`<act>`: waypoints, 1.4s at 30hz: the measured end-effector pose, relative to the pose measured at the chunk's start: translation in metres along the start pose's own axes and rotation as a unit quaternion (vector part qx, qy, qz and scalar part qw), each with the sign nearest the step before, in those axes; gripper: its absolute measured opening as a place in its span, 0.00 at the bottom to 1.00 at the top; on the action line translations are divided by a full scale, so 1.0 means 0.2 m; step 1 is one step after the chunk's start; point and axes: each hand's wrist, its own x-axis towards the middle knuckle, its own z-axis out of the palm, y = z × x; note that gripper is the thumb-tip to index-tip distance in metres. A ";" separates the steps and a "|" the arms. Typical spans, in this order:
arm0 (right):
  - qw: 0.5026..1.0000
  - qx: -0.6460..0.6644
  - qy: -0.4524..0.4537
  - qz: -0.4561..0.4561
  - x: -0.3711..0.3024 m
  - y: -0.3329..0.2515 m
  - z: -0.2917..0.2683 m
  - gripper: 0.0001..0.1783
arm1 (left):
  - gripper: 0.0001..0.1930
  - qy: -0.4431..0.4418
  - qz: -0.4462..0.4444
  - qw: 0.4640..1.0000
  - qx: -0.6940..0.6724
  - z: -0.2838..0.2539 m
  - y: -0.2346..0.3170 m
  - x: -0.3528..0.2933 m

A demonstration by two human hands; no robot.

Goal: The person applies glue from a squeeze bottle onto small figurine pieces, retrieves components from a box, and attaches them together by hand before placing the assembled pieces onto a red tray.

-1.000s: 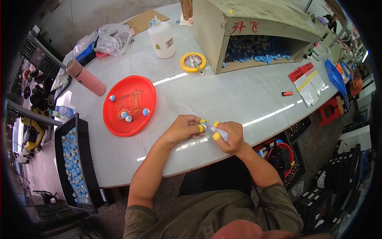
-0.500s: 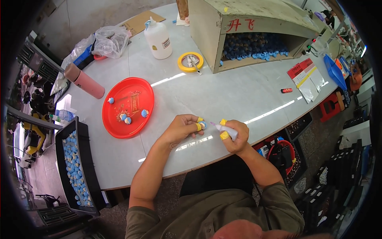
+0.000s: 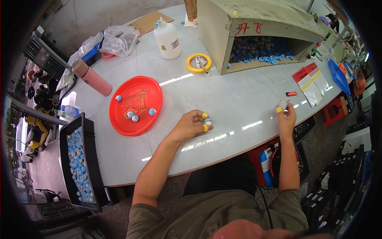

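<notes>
Between the yellow-taped thumb and finger of my left hand point(image 3: 192, 126) is a small blue-and-white figurine part point(image 3: 208, 122), pinched just above the table. My right hand point(image 3: 287, 118) is out to the right over the table, its fingertips also taped yellow. Its fingers are closed around a pale squeeze bottle point(image 3: 284, 104), mostly hidden and slightly blurred. Left of my left hand, a round red plate point(image 3: 124, 84) holds several similar blue-and-white parts point(image 3: 152, 112).
A black bin point(image 3: 92, 159) of blue parts stands at the left edge. Farther back are a pink flask point(image 3: 92, 78), a white jug point(image 3: 167, 40), a yellow tape roll point(image 3: 191, 68) and a box shelf point(image 3: 217, 44) of blue pieces. A red tube point(image 3: 291, 94) lies beyond my right hand.
My right hand has swung right, carrying the squeeze bottle away from the part. My left hand still pinches the part, in nearly the same place.
</notes>
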 end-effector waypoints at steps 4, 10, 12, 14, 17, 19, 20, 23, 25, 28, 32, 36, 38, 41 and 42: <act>0.987 -0.099 0.120 -0.042 0.25 0.27 -0.28 0.13 | 0.16 0.015 0.054 0.997 0.053 0.03 -0.02 0.02; 0.954 -0.230 0.180 0.062 0.34 0.47 -0.43 0.19 | 0.17 0.027 0.053 0.998 0.021 0.05 -0.01 0.02; 0.953 -0.227 0.190 0.066 0.33 0.48 -0.43 0.22 | 0.17 0.028 0.038 0.999 0.010 0.06 0.00 0.00; 0.935 -0.263 0.233 -0.046 0.31 0.48 -0.42 0.29 | 0.16 0.019 0.023 1.000 -0.002 0.06 0.01 0.01; 0.908 -0.255 0.320 -0.088 0.19 0.28 -0.26 0.26 | 0.15 0.068 -0.007 0.997 -0.023 0.03 0.02 -0.01; 0.925 -0.214 0.280 -0.140 0.14 0.14 -0.17 0.17 | 0.15 0.070 -0.010 0.997 -0.034 0.02 0.02 -0.01; 0.950 -0.166 0.223 -0.140 0.14 0.10 -0.11 0.12 | 0.15 0.076 -0.017 0.996 -0.043 0.02 0.03 -0.01; 0.944 -0.136 0.086 -0.288 0.24 -0.09 0.14 0.10 | 0.16 0.072 -0.020 0.996 -0.056 0.03 0.04 -0.01; 0.964 -0.111 0.005 -0.242 0.33 -0.11 0.33 0.11 | 0.15 0.077 -0.017 0.995 -0.058 0.02 0.05 -0.01; 0.941 -0.162 -0.030 -0.294 0.54 -0.08 0.51 0.14 | 0.15 0.083 -0.012 0.995 -0.062 0.02 0.04 0.00; 0.923 -0.260 -0.117 -0.258 0.72 -0.07 0.67 0.19 | 0.14 0.074 -0.020 0.994 -0.083 0.02 0.03 0.01; 0.911 -0.309 -0.139 -0.236 0.79 -0.01 0.71 0.19 | 0.14 0.070 -0.013 0.993 -0.092 0.02 0.01 0.01; 0.913 -0.307 -0.144 -0.226 0.77 -0.01 0.73 0.19 | 0.15 0.073 -0.003 0.992 -0.106 0.00 0.00 0.00; 0.937 -0.226 -0.122 -0.238 0.62 -0.03 0.71 0.16 | 0.16 0.102 0.026 0.986 -0.127 -0.01 0.00 0.01; 0.964 -0.043 -0.254 -0.062 0.54 -0.12 0.69 0.14 | 0.16 0.115 0.028 0.984 -0.134 -0.01 0.00 0.01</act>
